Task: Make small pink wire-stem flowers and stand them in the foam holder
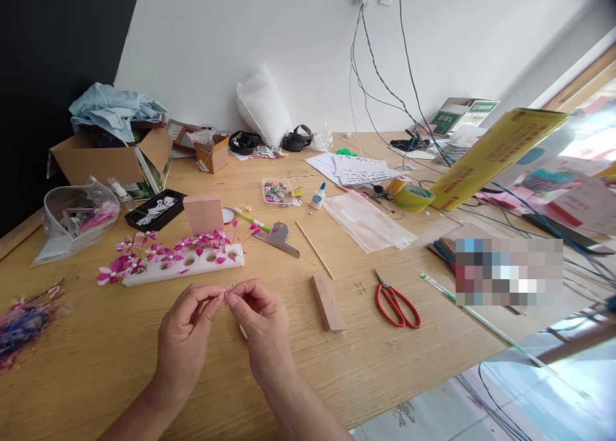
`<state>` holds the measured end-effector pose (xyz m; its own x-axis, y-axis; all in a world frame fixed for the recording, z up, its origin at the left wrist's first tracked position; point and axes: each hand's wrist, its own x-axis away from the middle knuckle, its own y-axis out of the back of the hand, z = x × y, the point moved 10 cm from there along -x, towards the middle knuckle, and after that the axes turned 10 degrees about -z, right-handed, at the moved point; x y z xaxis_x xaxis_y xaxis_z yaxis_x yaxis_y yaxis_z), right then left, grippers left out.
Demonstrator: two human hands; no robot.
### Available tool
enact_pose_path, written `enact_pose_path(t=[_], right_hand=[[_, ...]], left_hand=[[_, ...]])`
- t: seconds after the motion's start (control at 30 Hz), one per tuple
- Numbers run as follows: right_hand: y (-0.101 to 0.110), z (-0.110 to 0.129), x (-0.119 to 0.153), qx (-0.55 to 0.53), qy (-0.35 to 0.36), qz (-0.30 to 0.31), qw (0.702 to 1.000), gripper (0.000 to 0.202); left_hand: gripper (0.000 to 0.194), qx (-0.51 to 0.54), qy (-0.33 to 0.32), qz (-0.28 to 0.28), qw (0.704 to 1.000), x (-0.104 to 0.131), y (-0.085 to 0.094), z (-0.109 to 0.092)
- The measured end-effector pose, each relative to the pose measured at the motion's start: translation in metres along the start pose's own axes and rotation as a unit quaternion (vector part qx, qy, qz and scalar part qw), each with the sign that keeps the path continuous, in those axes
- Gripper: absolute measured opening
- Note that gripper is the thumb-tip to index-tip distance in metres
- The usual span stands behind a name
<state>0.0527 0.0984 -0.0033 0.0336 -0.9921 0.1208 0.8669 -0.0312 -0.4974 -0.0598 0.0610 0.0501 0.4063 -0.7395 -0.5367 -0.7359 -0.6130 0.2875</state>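
Observation:
My left hand [185, 332] and my right hand [262, 319] meet at the fingertips above the table's near side. Both pinch a small pink-purple piece [228, 294]; the fingers cover most of it, and its exact kind is too small to tell. Just beyond them lies a white holder [180, 273] with a row of round holes. Magenta flowers [156, 250] with pale bead-like centres on thin stems stand in and over it. Partly hidden under my right hand is a pale round object [283, 303]. Right of that hand lies a wooden block [327, 303].
Red-handled scissors [397, 306] and a thin wooden stick [314, 250] lie to the right. Farther back are a glue bottle [318, 197], a bead box [278, 192], a metal-bladed tool [279, 237] and an upright wooden block [204, 214]. Tangled coloured threads [26, 325] lie far left.

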Motion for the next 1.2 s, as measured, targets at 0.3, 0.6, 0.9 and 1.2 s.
enact_pose_path(t=[0.3, 0.6, 0.9, 1.2], right_hand=[[0.027, 0.033, 0.005, 0.034, 0.116, -0.071, 0.99, 0.016], [0.001, -0.003, 0.004, -0.006, -0.009, 0.023, 1.0, 0.02], [0.009, -0.005, -0.004, 0.04, -0.001, 0.002, 0.999, 0.017], [0.02, -0.001, -0.001, 0.06, -0.031, -0.001, 0.998, 0.024]], left_hand=[[0.016, -0.047, -0.166, 0.01, 0.985, 0.002, 0.003, -0.029], [0.014, -0.042, -0.155, 0.017, 0.987, 0.005, 0.0, -0.029], [0.007, 0.013, -0.007, 0.026, 1.0, 0.002, -0.004, -0.001], [0.007, 0.114, 0.174, 0.072, 0.976, 0.011, -0.019, 0.032]])
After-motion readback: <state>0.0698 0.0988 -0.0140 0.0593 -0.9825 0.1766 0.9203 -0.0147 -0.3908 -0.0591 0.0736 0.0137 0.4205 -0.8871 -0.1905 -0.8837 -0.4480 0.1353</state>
